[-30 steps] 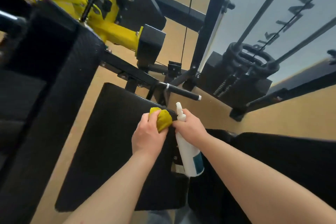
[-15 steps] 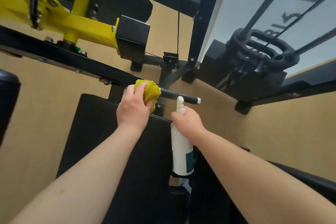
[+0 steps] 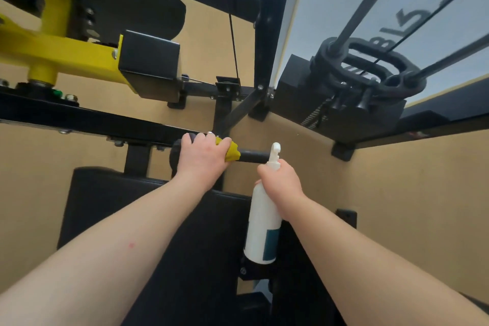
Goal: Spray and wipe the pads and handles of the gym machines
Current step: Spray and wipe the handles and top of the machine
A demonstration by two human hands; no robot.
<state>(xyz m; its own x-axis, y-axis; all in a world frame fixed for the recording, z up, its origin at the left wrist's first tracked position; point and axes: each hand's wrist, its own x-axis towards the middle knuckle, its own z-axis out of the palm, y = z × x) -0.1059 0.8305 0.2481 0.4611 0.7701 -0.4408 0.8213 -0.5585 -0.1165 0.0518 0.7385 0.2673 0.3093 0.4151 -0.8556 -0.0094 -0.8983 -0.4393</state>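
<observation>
A black handle bar [image 3: 252,155] juts out to the right from the machine frame above the black seat pad [image 3: 111,209]. My left hand [image 3: 202,157] is wrapped around this bar with a yellow cloth [image 3: 232,151] pressed between palm and bar; only the cloth's right end shows. My right hand [image 3: 281,180] grips the neck of a white spray bottle [image 3: 263,230] with a teal label. The bottle hangs upright just below the bar's free end, and its nozzle sits in front of the bar.
A yellow lever arm [image 3: 66,53] with a black block [image 3: 150,69] sits upper left. A black frame beam [image 3: 87,119] crosses left. The weight stack [image 3: 338,103] with guide rods stands at right behind an upright post [image 3: 270,21]. Tan floor [image 3: 397,193] surrounds the machine.
My left hand lifted the cloth off the seat pad's top edge, reached the handle bar, then closed around it. The right hand and bottle rose slightly toward the bar's end.
</observation>
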